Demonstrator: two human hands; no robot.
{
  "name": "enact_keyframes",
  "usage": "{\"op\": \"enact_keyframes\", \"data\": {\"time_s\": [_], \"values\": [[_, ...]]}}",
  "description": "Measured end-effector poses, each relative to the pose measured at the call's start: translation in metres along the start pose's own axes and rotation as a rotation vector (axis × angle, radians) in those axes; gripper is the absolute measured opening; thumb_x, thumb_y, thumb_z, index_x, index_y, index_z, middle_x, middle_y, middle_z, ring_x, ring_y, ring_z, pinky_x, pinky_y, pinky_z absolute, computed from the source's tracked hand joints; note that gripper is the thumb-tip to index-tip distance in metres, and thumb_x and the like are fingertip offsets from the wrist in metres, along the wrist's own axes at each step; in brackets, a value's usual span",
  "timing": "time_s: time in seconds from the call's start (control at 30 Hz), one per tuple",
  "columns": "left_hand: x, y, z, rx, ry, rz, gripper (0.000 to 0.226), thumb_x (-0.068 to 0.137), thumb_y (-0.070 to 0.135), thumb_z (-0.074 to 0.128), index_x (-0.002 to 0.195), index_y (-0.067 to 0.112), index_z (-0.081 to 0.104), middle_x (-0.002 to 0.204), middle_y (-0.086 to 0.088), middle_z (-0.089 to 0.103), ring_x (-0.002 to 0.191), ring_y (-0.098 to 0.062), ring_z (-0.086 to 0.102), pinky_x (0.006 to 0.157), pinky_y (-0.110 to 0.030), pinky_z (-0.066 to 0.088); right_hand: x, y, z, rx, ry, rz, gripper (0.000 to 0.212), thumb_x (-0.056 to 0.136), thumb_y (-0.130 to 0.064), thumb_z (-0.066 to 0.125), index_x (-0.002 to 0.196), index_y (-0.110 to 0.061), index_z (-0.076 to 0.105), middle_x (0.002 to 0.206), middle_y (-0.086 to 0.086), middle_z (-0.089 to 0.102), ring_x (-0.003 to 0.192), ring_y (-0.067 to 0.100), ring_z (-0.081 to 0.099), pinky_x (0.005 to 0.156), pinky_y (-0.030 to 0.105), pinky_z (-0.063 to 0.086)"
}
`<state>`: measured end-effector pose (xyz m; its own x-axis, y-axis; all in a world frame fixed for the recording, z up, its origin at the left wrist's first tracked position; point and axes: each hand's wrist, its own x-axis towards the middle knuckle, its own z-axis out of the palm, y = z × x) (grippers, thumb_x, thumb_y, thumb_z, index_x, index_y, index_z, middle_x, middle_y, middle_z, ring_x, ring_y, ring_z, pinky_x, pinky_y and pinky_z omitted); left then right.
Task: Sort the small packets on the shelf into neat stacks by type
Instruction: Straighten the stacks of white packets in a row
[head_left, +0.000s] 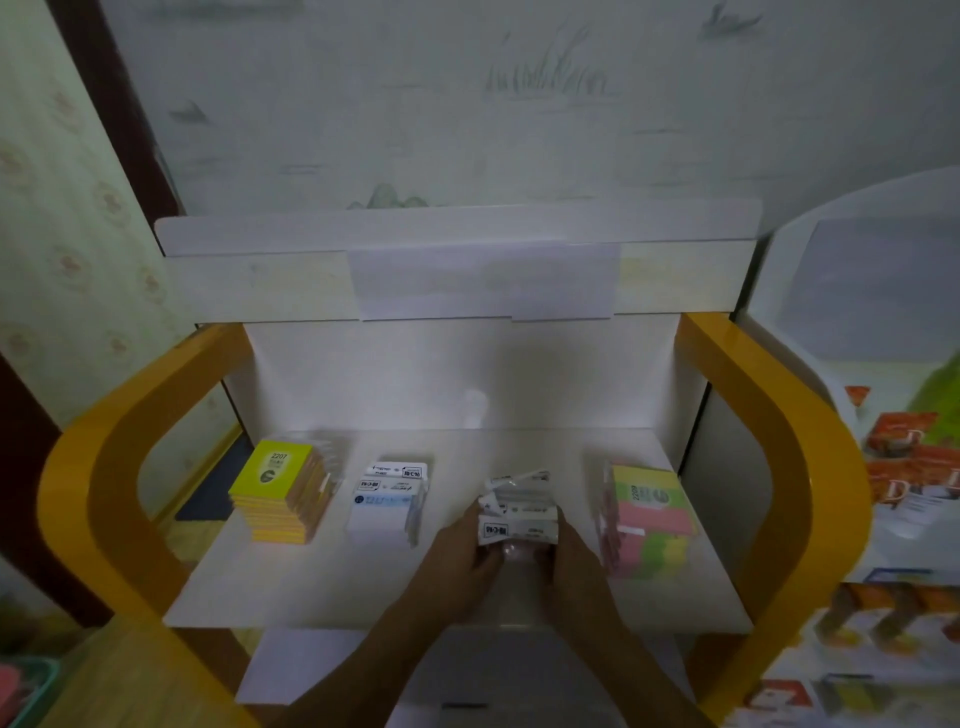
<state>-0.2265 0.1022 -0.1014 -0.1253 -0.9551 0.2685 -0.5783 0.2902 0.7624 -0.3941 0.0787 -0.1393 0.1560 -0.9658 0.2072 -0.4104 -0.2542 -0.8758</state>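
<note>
Beside yellow stack (280, 493): pink-green stack (652, 519).

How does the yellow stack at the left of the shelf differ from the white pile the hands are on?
The yellow stack is squared up, edges aligned; the white pile is loose, its packets skewed at several angles. The yellow stack stands untouched, while the left hand and right hand grip the white pile from both sides. Their colours differ, bright yellow against white with dark print. Both sit on the same white shelf.

A home room — patterned wallpaper (78, 234), a yellow-framed shelf (769, 415) against the wall.
</note>
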Motion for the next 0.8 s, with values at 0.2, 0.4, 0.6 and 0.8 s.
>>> {"op": "enact_keyframes", "data": {"time_s": [0.2,0.4,0.6,0.8], "values": [[0.001,-0.003,0.005,-0.027,0.026,-0.004,0.044,0.095,0.016,0.056,0.12,0.051,0.047,0.125,0.016,0.062,0.117,0.009,0.054,0.1,-0.011,0.042,0.001,-0.004,-0.002,0.103,0.015,0.036,0.039,0.101,-0.012,0.042,0.135,-0.026,0.056,0.126,-0.018,0.063,0.12,-0.003,0.055,0.103,0.02,0.043],[-0.002,-0.004,0.007,-0.033,0.049,0.005,0.031,0.101,0.022,0.049,0.13,0.031,0.054,0.123,0.023,0.059,0.117,0.014,0.051,0.096,-0.005,0.038,0.0,0.003,-0.002,-0.084,0.016,-0.014,0.05,0.094,-0.002,0.049,0.139,-0.022,0.048,0.131,-0.011,0.056,0.118,-0.001,0.053,0.098,0.016,0.044],[0.017,0.02,-0.005,-0.009,0.102,-0.251,0.019,0.1,0.024,0.049,0.11,0.024,0.065,0.096,0.013,0.065,0.083,0.008,0.058,0.068,0.0,0.04,0.021,-0.018,-0.009,-0.057,-0.025,0.092,0.028,0.092,-0.002,0.054,0.115,-0.014,0.062,0.108,0.002,0.062,0.102,0.018,0.061,0.078,0.012,0.045],[0.064,0.024,-0.032,-0.067,-0.062,-0.692,0.028,0.082,0.03,0.06,0.096,0.008,0.069,0.087,-0.011,0.069,0.07,-0.021,0.068,0.06,-0.033,0.061,0.056,-0.048,-0.017,0.159,-0.103,0.533,0.011,0.091,-0.012,0.055,0.088,-0.009,0.066,0.08,0.006,0.064,0.074,0.022,0.06,0.07,0.037,0.054]]}}
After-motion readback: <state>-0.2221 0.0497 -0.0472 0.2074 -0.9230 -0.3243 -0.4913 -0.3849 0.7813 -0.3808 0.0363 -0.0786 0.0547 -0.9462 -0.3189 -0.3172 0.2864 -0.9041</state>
